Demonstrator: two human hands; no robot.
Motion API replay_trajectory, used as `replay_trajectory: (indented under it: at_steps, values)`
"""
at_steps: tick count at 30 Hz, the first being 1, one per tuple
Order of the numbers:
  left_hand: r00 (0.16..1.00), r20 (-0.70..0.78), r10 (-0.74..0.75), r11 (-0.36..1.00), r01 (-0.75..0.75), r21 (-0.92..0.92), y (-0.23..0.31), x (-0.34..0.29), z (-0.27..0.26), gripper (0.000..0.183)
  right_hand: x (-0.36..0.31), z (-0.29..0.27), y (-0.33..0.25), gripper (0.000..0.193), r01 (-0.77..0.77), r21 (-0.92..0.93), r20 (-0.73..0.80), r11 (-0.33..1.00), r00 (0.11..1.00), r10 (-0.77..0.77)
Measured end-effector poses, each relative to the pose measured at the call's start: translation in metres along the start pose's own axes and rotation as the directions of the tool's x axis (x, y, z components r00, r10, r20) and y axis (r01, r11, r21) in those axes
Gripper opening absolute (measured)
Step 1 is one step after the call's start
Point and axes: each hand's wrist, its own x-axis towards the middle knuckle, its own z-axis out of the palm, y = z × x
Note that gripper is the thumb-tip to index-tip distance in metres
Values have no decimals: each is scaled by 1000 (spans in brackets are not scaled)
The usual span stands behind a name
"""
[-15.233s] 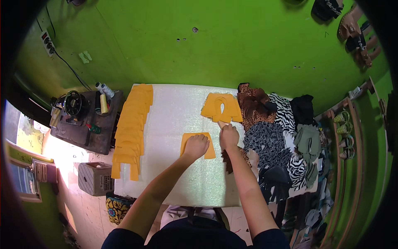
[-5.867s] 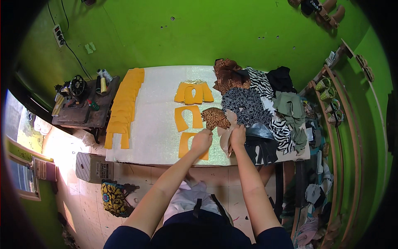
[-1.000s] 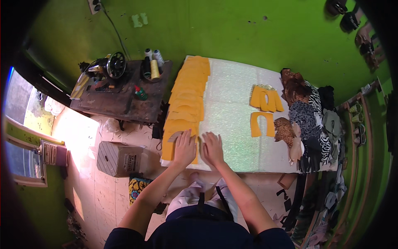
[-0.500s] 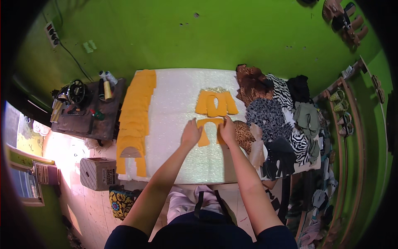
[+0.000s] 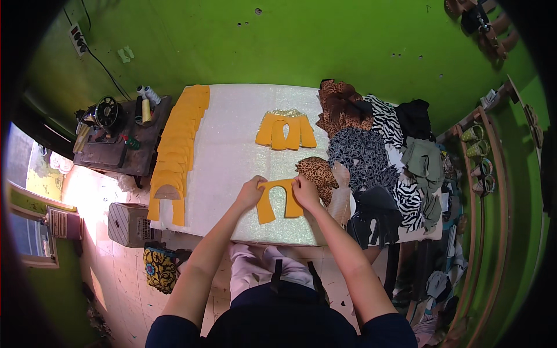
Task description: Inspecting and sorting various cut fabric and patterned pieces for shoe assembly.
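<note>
Between my hands hangs an arch-shaped yellow cut piece [image 5: 265, 207], its two legs pointing toward me, just over the near part of a glittery whitish sheet [image 5: 226, 145]. My left hand [image 5: 250, 192] pinches its upper left corner, and my right hand [image 5: 306, 192] pinches the upper right corner. Farther off on the sheet lie similar yellow pieces [image 5: 285, 132], side by side and partly overlapping, with a glittery edge along their top. Down the sheet's left side runs a long overlapping row of yellow pieces [image 5: 174, 145]; a brownish half-round piece [image 5: 167, 192] sits at its near end.
Patterned and dark cut pieces crowd the right side, including a leopard-print stack [image 5: 316, 174], grey-black ones [image 5: 360, 153] and black ones [image 5: 377, 211]. A sewing machine [image 5: 107, 119] and thread cones [image 5: 147, 110] stand on a dark table at left. A box [image 5: 129, 223] is on the floor.
Both hands have drawn the arch-shaped piece toward me, away from the other yellow pieces. My left hand now grips its corner too. The whole view has shifted slightly.
</note>
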Motion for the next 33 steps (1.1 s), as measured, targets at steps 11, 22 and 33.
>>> replay_trajectory:
  at_steps: [11, 22, 33]
  values:
    - [880, -153, 449, 830, -347, 437, 36, -44, 77, 27, -50, -92, 38, 21, 76, -488, -128, 869, 979, -157]
    - [830, 157, 535, 742, -550, 383, 73, -43, 135, 27, -52, -104, 57, 27, 169, -699, 124, 694, 986, -115]
    - [888, 187, 420, 905, -424, -16, 82, -30, 143, 37, -60, -145, 51, 18, 292, -319, 209, 902, 950, -234]
